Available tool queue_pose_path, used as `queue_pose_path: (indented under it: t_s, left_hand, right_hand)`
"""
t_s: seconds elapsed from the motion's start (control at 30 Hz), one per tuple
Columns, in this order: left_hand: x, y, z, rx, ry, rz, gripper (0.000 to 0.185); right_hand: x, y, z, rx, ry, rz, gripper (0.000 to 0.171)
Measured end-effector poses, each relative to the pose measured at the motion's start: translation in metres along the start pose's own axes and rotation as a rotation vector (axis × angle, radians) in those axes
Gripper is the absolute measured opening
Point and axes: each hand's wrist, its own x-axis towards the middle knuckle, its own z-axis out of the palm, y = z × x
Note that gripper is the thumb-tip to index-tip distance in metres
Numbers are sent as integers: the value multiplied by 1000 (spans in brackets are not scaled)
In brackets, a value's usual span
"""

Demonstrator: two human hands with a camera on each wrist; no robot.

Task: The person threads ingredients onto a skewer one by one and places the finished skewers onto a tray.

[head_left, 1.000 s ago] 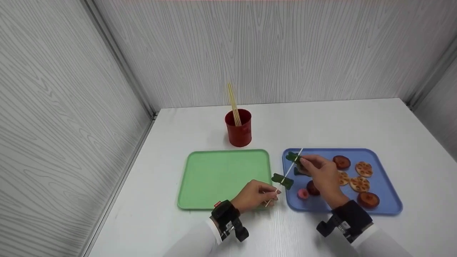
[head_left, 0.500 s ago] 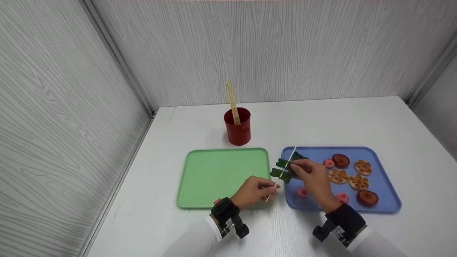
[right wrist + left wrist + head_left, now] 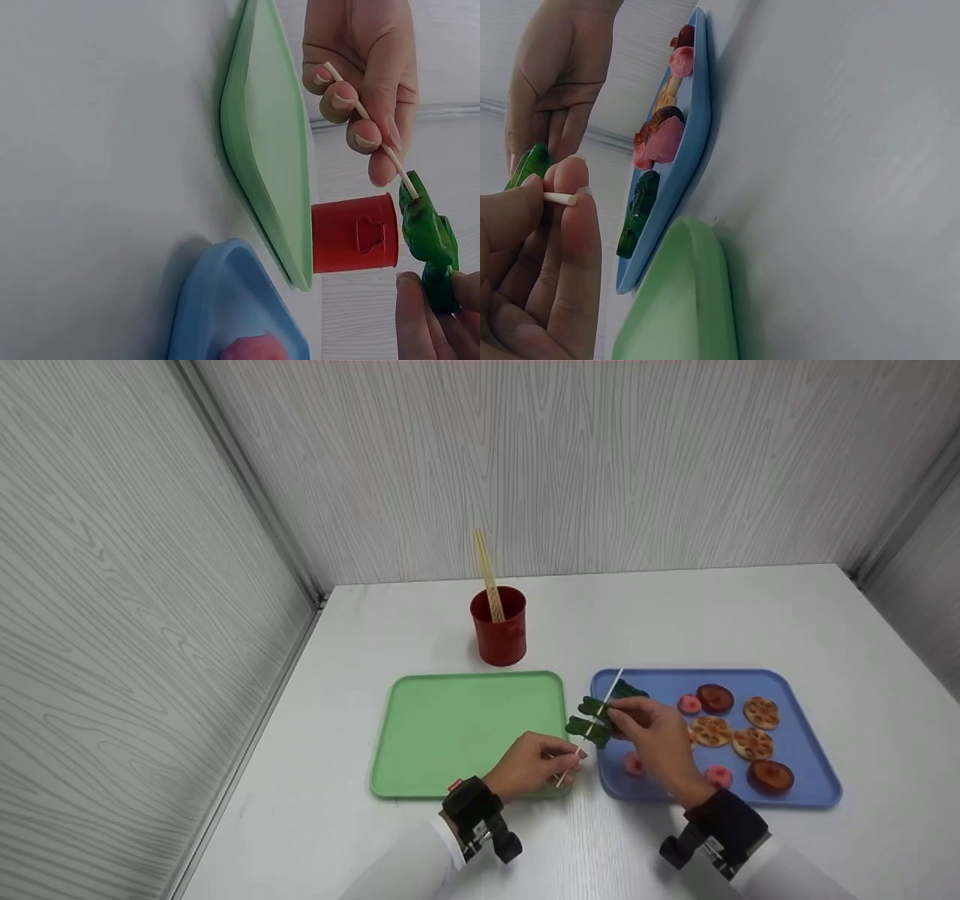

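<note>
My left hand point(image 3: 536, 765) pinches the lower end of a thin wooden stick point(image 3: 592, 731), thumb and fingertips point(image 3: 570, 176) closed round it just above the near right corner of the green tray point(image 3: 457, 731). The stick slants up and away over the gap between that tray and the blue tray point(image 3: 814, 780), its point reaching over the blue tray's far left corner. Two green pieces point(image 3: 591, 720) sit threaded on it, close together, and my right hand point(image 3: 651, 735) has its fingertips closed on the upper one.

I judge the stick to be light and stiff but easily snapped if I bend it, and slick enough to twist between my fingers, so I want my hold low on the bare wood, well clear of the point. The green pieces look soft and a bit rubbery; I would take them by their flat sides and push along the stick, not across it, or they may tear at the hole.

On the blue tray lie another green piece point(image 3: 637, 214), pink pieces point(image 3: 634, 765), dark red slices point(image 3: 771, 775) and holed orange rounds point(image 3: 752, 742). A red cup point(image 3: 499, 631) holding more sticks point(image 3: 488, 574) stands on the worktop point(image 3: 675, 607) behind the green tray.
</note>
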Motion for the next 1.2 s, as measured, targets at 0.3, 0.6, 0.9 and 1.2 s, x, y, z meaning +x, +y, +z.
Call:
queue_pose_path:
  t_s: [0.3,0.6,0.9,1.2]
  left_hand:
    - [-3,-2,-3,16,29,-5,17]
    - [-8,-2,-6,-50,26,-11,21]
    - [-12,-3,-9,-24,36,-10,21]
    - [-15,-2,-10,-37,55,-37,19]
  right_hand:
    - [10,-1,-14,-138,29,-95,26]
    - [35,15,-50,-526,69,-230,19]
    - [53,26,-55,-737,-122,-169,29]
    - [66,29,-47,-810,-204,-91,32]
